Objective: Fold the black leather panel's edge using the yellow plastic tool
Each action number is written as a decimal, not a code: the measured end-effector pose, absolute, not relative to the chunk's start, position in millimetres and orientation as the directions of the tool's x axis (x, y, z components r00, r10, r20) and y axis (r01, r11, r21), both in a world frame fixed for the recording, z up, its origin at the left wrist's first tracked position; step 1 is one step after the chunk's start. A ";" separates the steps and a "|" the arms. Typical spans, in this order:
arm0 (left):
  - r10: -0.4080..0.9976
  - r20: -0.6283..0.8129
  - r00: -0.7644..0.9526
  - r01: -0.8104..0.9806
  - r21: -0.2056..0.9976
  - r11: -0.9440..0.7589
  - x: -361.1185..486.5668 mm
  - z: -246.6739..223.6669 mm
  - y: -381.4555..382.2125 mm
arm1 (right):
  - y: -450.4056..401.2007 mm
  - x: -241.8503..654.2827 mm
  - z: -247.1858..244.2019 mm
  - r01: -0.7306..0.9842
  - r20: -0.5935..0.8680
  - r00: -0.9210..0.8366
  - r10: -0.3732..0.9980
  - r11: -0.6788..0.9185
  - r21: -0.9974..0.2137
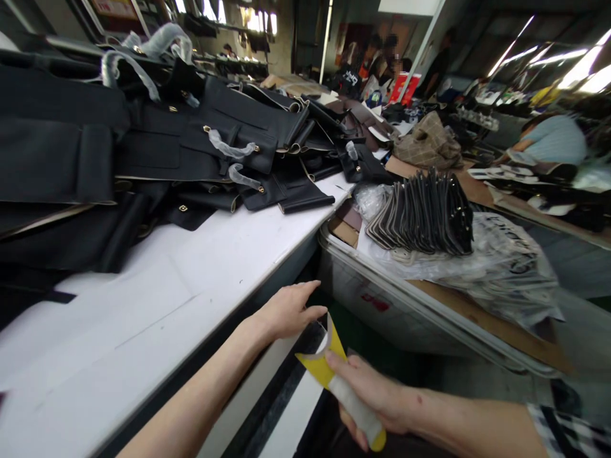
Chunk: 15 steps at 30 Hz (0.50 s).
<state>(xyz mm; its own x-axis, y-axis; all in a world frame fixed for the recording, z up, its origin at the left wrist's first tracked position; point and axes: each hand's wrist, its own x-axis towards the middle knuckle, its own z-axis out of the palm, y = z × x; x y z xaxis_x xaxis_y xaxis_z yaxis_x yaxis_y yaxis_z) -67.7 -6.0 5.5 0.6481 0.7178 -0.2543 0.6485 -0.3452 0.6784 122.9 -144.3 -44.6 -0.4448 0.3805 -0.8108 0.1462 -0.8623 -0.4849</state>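
Note:
My right hand (pixel 367 397) is wrapped around the pale grey handle of a yellow tool (pixel 337 362) with a wide, concave, two-pointed head. I cannot tell exactly what kind of tool it is. Its head points up and to the left. Just beyond that head, my left hand (pixel 289 312) reaches out with its fingers apart and nothing in them. The left thumb comes close to the tool's upper point; whether they touch is unclear. Both hands are by the near edge of a white table (pixel 191 305), where black leather bag pieces (pixel 167 143) lie heaped, some with plastic-wrapped handles.
Right of the table stands a pale bin (pixel 372 299) with a row of black flaps (pixel 420 213) and a clear plastic bag (pixel 506 261) on top. A checked cloth (pixel 427 141) lies behind. A person in light blue (pixel 556 140) bends over at the far right; others are further back.

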 end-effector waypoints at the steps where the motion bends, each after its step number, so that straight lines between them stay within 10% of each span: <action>1: 0.769 -0.241 0.592 0.656 0.699 -0.285 -76.5 2.7 -15.7 | -145.6 119.4 -43.2 0.151 -0.820 -0.430 0.376 -0.866 -0.476; 9: 0.913 -0.325 0.246 0.699 0.712 0.065 -122.9 -10.8 -84.0 | -178.8 127.7 -33.7 0.223 -0.790 -0.405 0.460 -0.788 -0.574; 15: 0.921 -0.333 0.204 0.648 0.751 0.128 -124.5 -4.5 -96.0 | -171.2 148.6 -42.0 0.051 -0.509 0.101 0.855 -0.515 -0.856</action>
